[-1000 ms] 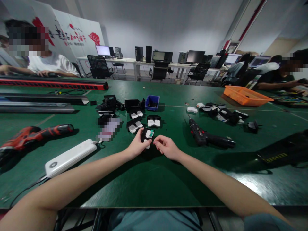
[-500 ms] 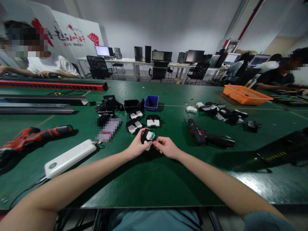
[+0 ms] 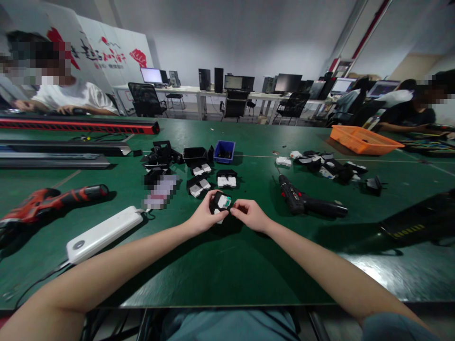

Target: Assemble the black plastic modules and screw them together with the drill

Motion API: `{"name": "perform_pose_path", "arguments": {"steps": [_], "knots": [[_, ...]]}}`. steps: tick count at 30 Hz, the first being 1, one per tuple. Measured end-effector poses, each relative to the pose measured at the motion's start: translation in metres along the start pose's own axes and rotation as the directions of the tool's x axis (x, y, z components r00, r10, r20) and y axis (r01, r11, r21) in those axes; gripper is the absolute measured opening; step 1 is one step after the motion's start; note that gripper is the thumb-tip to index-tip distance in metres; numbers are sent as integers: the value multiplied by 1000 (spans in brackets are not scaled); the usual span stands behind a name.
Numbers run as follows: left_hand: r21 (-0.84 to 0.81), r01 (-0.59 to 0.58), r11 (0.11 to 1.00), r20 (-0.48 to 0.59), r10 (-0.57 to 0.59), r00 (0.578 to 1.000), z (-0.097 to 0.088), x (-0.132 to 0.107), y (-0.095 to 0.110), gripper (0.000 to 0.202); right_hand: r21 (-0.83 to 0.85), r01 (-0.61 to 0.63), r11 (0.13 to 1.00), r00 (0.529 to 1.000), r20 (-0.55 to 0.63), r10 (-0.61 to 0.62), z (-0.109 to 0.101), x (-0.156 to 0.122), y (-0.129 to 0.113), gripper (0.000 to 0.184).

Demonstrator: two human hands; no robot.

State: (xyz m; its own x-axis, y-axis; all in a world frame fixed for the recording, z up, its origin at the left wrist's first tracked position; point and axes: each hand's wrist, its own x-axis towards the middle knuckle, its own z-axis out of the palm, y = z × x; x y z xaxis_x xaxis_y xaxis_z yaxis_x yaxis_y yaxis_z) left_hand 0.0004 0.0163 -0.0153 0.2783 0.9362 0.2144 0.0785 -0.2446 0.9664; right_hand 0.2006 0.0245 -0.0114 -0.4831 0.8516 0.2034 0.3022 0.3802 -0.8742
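My left hand (image 3: 205, 214) grips a small black housing (image 3: 215, 207) with white blocks and a green piece on it, held over the green table. Close by its right edge is my right hand (image 3: 250, 214), thumb and forefinger pinched; whatever lies between those fingertips is too small to make out. Beyond my hands stand similar black-and-white parts: one (image 3: 226, 179) straight ahead and another (image 3: 199, 187) a little left. Behind these sit a blue bin (image 3: 224, 152) with small dark pieces in it and a black bin (image 3: 195, 155).
A black power screwdriver (image 3: 302, 201) lies right of my hands, beside a pile of black-and-white parts (image 3: 330, 166) and an orange basket (image 3: 366, 140). Leftward are a white power bank (image 3: 103, 234), a red-black power tool (image 3: 50, 203) and long metal profiles (image 3: 64, 161). Other people sit around the table.
My right hand has drawn slightly right, away from the housing. The housing has shifted a little to the right in my left hand.
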Motion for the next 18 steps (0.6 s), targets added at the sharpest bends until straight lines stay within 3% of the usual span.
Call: {"name": "perform_pose_path", "arguments": {"steps": [3,7,11,18], "knots": [[-3,35,999,15,-35,999,0,-1,1,57,-300,61,952,989,-112,-99,-20,4,7,11],[2,80,997,40,-80,996,0,-3,5,56,-587,-69,807,959,-263,-109,-40,15,28,17],[6,81,997,46,-81,996,-1,-3,7,56,-646,-195,738,955,-296,-6,-44,24,46,22],[17,84,996,50,-85,995,0,-4,9,54,-622,-195,758,954,-299,0,-44,26,49,16]]}}
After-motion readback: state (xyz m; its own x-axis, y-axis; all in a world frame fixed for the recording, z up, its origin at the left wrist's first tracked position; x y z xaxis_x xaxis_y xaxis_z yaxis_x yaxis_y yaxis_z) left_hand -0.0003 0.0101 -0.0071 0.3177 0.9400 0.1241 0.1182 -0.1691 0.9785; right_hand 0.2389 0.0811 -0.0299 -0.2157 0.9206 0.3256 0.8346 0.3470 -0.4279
